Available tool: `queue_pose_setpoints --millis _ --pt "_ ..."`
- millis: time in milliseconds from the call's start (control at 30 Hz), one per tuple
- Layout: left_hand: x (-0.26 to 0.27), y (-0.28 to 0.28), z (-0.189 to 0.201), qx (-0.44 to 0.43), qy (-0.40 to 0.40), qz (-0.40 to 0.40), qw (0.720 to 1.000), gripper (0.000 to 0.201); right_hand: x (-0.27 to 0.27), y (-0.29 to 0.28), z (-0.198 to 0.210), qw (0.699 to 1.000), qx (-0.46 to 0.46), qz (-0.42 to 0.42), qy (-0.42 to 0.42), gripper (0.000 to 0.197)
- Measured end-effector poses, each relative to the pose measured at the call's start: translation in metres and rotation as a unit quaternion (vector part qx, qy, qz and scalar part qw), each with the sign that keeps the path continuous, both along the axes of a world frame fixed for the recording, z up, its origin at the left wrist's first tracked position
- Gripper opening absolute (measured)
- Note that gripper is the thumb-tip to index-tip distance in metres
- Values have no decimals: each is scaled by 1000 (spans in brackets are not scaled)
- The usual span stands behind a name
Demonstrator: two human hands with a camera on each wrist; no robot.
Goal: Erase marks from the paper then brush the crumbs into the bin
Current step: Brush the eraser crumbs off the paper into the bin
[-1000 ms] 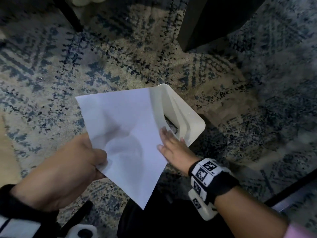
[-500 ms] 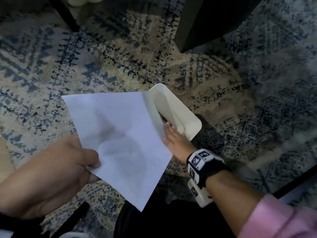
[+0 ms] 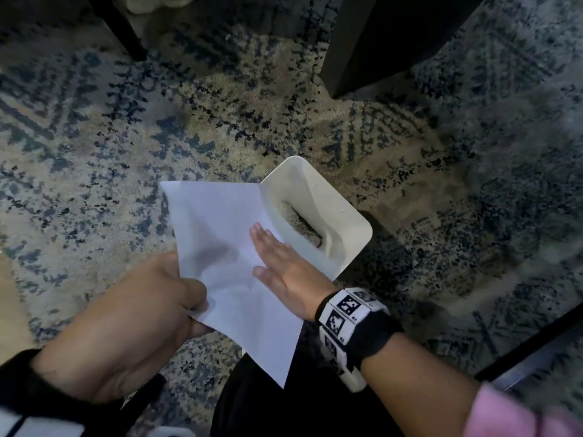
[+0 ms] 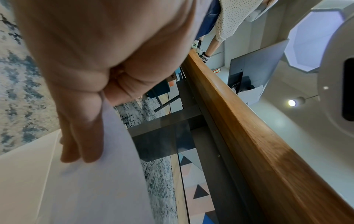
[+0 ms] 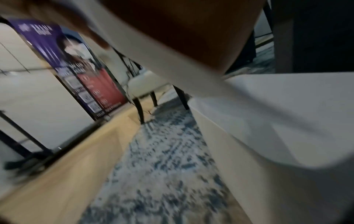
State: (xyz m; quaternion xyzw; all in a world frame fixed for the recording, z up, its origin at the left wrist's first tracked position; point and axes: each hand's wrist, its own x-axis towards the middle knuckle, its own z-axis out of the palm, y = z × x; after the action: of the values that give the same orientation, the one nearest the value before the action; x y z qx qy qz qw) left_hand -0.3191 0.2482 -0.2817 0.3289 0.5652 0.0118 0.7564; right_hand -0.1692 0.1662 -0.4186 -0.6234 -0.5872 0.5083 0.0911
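Left hand point(image 3: 126, 326) pinches the near-left edge of the paper point(image 3: 220, 234), fingers clamped on it. The sheet is light and limp, judged prone to sag and crease; an edge hold suits it. It slopes over the bin point(image 3: 344, 222) on the rug. Right hand point(image 3: 284, 266) lies flat on the paper, fingers straight and together.

Your right wrist: black strap point(image 3: 375, 337), white camera block point(image 3: 348, 313) with black square markers; pink sleeve point(image 3: 517, 414). Left wrist: black band point(image 3: 19, 383), dark trousers point(image 3: 284, 411).
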Motion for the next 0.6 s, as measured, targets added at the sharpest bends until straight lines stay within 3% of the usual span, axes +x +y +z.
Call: queue_pose_setpoints --millis 100,200,433,533,600 --pt "-4 -1 0 6 7 -5 1000 50 31 -9 -22 991 -84 1 -107 60" --pt "-6 -2 -2 15 31 -21 999 48 46 -3 -21 985 -73 -26 -155 62" --pt "1 -2 -2 11 19 -5 1000 48 -9 11 21 997 60 -40 9 61" --pt "0 -3 0 5 7 -7 1000 51 -4 5 4 997 4 -68 38 60" --pt "-4 -2 1 13 11 -24 1000 55 14 -1 -12 987 -80 -136 39 60"
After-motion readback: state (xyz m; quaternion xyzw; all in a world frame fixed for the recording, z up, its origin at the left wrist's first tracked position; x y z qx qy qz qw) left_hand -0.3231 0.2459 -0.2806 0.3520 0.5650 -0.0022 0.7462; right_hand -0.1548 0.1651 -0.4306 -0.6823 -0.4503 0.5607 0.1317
